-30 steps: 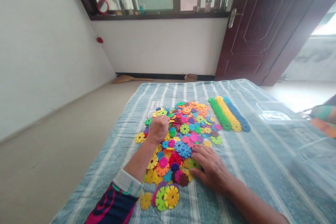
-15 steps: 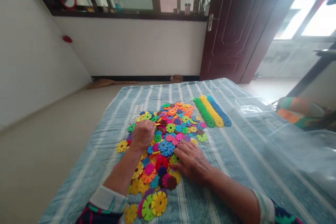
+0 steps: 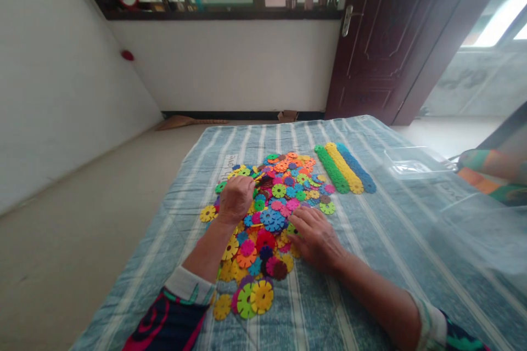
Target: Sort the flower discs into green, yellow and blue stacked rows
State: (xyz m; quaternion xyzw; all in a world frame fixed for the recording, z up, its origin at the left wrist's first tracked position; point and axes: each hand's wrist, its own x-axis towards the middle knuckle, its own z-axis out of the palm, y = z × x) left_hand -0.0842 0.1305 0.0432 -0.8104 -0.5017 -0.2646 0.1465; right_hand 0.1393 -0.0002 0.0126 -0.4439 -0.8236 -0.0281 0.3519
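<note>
A heap of colourful notched plastic discs (image 3: 272,219) spreads over the striped bedcover (image 3: 321,296). My left hand (image 3: 236,197) is closed at the heap's left side. A yellow notched disc (image 3: 258,177), seen nearly edge-on, sticks out at its fingertips. Brown discs (image 3: 267,182) lie just right of those fingers. On the heap's right edge rests my right hand (image 3: 316,237), palm down with fingers stretched and holding nothing I can see. Its fingertips touch discs near a lime-green one (image 3: 291,229), partly covered by the hand.
Green (image 3: 331,170), yellow (image 3: 345,169) and blue (image 3: 356,169) rows of overlapping discs lie side by side beyond the heap. A clear plastic tub (image 3: 420,163) sits on the right, with clear plastic (image 3: 481,230) nearer me. A dark red door (image 3: 382,38) stands behind.
The camera view has shifted, so the scene sits further right and higher. My left hand has moved slightly away from me with the yellow disc. My right hand stays at the heap's right edge.
</note>
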